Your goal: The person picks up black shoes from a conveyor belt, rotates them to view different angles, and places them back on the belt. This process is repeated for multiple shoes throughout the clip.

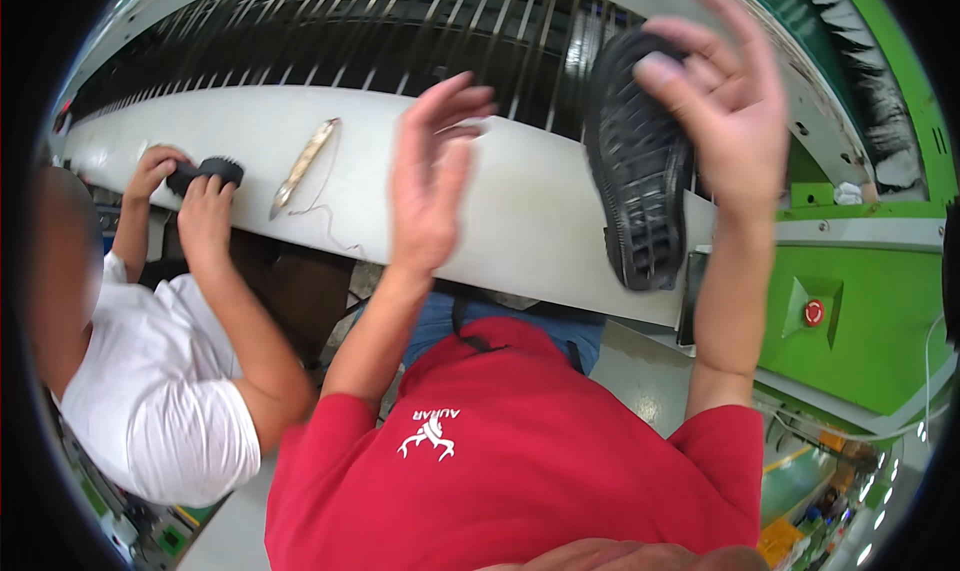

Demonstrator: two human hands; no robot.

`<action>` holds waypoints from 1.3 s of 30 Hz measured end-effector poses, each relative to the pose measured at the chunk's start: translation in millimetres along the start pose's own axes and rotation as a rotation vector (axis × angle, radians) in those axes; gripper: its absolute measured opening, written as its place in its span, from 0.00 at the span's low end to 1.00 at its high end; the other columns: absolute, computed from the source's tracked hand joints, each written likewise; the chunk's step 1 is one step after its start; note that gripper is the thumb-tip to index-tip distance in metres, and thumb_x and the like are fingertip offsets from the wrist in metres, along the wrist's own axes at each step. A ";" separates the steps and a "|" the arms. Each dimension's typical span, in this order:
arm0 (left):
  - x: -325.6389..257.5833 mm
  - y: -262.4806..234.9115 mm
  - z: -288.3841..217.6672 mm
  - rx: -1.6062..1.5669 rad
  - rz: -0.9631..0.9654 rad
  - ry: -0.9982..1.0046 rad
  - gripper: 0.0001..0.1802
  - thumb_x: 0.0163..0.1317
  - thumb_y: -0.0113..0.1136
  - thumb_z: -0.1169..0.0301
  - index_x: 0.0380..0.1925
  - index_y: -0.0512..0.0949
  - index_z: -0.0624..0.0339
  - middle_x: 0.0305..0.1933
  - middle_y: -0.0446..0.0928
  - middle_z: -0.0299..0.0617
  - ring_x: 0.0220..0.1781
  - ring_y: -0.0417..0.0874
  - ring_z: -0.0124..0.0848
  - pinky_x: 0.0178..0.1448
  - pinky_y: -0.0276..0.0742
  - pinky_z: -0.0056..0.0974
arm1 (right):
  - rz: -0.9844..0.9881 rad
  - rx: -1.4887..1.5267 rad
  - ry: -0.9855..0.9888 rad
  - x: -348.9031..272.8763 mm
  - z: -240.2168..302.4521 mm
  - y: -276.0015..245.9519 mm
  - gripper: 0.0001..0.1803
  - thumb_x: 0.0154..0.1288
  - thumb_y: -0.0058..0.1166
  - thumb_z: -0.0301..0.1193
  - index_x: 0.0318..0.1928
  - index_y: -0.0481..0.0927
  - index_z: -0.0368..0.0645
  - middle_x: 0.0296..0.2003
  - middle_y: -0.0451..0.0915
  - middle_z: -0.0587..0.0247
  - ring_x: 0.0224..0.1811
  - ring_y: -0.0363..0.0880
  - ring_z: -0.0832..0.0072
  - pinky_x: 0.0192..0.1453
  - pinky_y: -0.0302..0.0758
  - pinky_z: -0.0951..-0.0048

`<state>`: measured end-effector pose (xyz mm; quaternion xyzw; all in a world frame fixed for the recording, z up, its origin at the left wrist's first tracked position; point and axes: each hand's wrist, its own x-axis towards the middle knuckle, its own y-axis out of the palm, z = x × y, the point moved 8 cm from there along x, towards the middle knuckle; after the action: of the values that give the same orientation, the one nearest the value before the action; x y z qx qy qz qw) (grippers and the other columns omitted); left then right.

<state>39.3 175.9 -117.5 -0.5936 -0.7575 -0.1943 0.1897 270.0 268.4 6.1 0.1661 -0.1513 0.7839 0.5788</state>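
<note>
Overhead, the right hand (735, 91) holds a black sole (640, 161) up above the far right part of the white bench (520, 211), its treaded face turned toward the camera. The thumb presses on the upper end of the sole and the fingers wrap behind it, so the grip is closed around that end while the rest hangs free below. The left hand (430, 171) is raised beside it, well apart from the sole, fingers loosely spread and holding nothing; it is blurred.

The sole looks like moulded rubber: light, likely to flex along its length, and grippy from the ribbed tread, so it should not slip easily. Holding 1 end lets it droop; a grip at the narrow waist or along both edges would steady it better.

At the bench's left end, a co-worker in a white shirt has both hands (185, 186) on another dark piece (205, 171). A pale narrow tool (305, 161) with a thin cord lies on the bench between them. Behind the bench runs a black slatted conveyor (400, 31), and a green machine (860, 311) stands at the right.
</note>
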 end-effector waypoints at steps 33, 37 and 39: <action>6.2 15.1 75.0 0.004 -0.042 -0.295 0.17 0.82 0.69 0.63 0.58 0.91 0.66 0.41 0.89 0.33 0.44 0.84 0.19 0.50 0.79 0.27 | -0.337 -1.310 0.942 -104.5 -330.1 -357.4 0.54 0.64 0.73 0.63 0.78 0.75 0.37 0.74 0.79 0.36 0.78 0.79 0.45 0.81 0.74 0.53; 6.6 19.0 77.5 0.012 0.029 -0.277 0.18 0.83 0.67 0.62 0.60 0.91 0.64 0.48 0.91 0.38 0.49 0.87 0.21 0.57 0.83 0.29 | -0.479 -1.365 0.724 -108.2 -290.4 -374.2 0.48 0.62 0.76 0.55 0.77 0.77 0.44 0.72 0.82 0.39 0.76 0.80 0.43 0.79 0.76 0.53; 2.7 11.8 75.2 0.008 -0.008 -0.278 0.17 0.83 0.66 0.62 0.59 0.91 0.62 0.46 0.91 0.35 0.47 0.86 0.20 0.53 0.81 0.29 | -0.367 -1.111 0.529 -82.1 -243.4 -306.4 0.42 0.60 0.78 0.45 0.74 0.81 0.48 0.64 0.89 0.44 0.68 0.87 0.46 0.75 0.78 0.56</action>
<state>45.9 219.8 -179.4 -0.6110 -0.7797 -0.1077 0.0845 565.3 389.6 -234.7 -0.3346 -0.3561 0.4912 0.7210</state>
